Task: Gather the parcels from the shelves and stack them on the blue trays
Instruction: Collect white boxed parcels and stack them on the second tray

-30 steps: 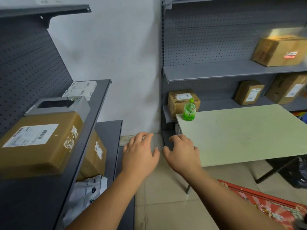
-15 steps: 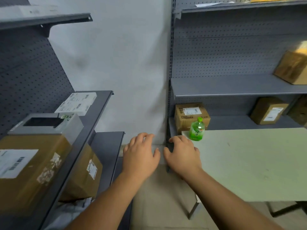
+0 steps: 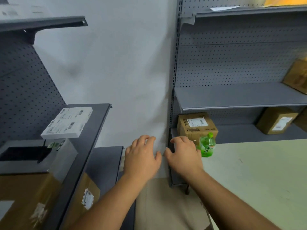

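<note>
My left hand (image 3: 142,158) and my right hand (image 3: 183,155) are stretched forward side by side in mid-air, fingers loosely spread, holding nothing. A brown parcel (image 3: 196,126) sits on the low right shelf just beyond my right hand. Two more brown parcels (image 3: 277,122) (image 3: 297,75) lie further right. On the left shelf lie a flat white parcel (image 3: 66,123), a grey box (image 3: 33,155) and a large brown parcel (image 3: 25,200); another brown parcel (image 3: 84,196) sits on the shelf below. No blue tray is in view.
A pale green table (image 3: 257,180) fills the lower right, with a green bottle (image 3: 206,145) at its near-left corner beside my right hand. Grey pegboard shelving (image 3: 240,97) stands right, dark shelving (image 3: 96,130) left, and a white wall between.
The view has tilted up and shifted left, so the shelves and table appear lower and further right. Both hands stay extended, held together and empty.
</note>
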`<action>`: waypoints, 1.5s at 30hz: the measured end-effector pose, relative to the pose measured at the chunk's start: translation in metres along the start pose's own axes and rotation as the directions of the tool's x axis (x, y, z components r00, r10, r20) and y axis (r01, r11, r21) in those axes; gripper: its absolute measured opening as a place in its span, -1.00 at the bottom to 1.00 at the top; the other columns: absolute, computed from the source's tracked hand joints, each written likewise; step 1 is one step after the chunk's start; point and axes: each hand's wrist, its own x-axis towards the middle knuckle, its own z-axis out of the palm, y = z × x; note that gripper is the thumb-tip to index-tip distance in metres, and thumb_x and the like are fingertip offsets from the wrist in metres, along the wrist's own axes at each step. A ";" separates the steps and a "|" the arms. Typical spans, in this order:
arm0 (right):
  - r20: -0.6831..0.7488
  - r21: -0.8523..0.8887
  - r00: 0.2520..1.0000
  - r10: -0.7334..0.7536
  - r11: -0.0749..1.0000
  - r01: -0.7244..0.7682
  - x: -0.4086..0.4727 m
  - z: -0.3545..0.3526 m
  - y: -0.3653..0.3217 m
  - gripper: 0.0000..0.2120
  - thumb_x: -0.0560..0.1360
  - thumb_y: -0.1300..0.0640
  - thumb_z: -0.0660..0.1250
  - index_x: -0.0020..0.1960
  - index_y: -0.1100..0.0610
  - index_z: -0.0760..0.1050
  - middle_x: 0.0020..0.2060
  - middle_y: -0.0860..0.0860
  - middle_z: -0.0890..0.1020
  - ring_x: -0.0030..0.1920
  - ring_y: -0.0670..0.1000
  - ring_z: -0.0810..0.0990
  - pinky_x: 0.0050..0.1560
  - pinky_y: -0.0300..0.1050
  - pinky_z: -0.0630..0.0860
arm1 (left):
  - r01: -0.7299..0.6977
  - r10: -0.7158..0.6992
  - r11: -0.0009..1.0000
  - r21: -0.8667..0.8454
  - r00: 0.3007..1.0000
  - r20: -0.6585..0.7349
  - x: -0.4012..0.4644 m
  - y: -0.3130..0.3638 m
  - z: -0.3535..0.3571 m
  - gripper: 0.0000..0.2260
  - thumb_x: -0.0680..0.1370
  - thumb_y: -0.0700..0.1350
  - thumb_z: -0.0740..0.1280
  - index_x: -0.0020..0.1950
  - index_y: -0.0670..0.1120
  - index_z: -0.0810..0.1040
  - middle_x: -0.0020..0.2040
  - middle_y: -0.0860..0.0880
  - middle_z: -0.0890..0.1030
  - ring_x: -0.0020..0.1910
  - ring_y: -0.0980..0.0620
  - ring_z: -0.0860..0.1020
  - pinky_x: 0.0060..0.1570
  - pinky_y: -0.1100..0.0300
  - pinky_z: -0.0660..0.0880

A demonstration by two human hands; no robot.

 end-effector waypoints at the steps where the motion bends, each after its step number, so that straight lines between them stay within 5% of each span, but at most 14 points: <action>1: -0.004 0.001 1.000 0.007 1.000 -0.007 0.008 0.002 -0.005 -0.56 0.56 -0.14 0.25 0.40 -0.06 0.46 0.39 -0.07 0.45 0.41 0.05 0.38 0.34 0.08 0.34 | -0.004 0.004 1.000 -0.001 1.000 0.000 0.009 -0.005 0.001 -0.53 0.60 0.13 0.25 0.51 0.09 0.38 0.47 0.07 0.41 0.42 -0.02 0.40 0.36 -0.03 0.39; 13: 0.012 0.027 1.000 0.021 0.999 -0.021 0.093 0.019 -0.027 -0.56 0.57 -0.13 0.24 0.42 -0.05 0.44 0.41 -0.07 0.44 0.43 0.02 0.37 0.39 0.11 0.31 | -0.006 0.005 1.000 0.013 1.000 0.027 0.095 -0.037 0.019 -0.53 0.62 0.14 0.23 0.53 0.10 0.35 0.49 0.07 0.40 0.44 -0.01 0.39 0.36 -0.01 0.38; 33: 0.161 0.121 0.945 -0.284 0.956 0.267 0.287 0.040 -0.061 -0.56 0.57 -0.11 0.22 0.42 -0.05 0.44 0.41 -0.10 0.44 0.42 -0.01 0.36 0.35 0.02 0.30 | 0.293 -0.286 0.952 0.086 0.954 -0.092 0.233 -0.054 0.038 -0.52 0.63 0.14 0.24 0.54 0.10 0.34 0.50 0.07 0.40 0.42 0.03 0.40 0.33 0.03 0.38; 45: 0.211 0.182 0.866 -0.454 0.888 0.422 0.329 0.091 -0.156 -0.57 0.58 -0.12 0.23 0.42 -0.04 0.44 0.39 -0.11 0.46 0.41 -0.03 0.38 0.37 0.01 0.33 | 0.448 -0.435 0.889 0.097 0.892 -0.124 0.255 -0.153 0.013 -0.51 0.61 0.11 0.24 0.54 0.07 0.34 0.50 0.07 0.39 0.43 0.02 0.38 0.35 0.04 0.37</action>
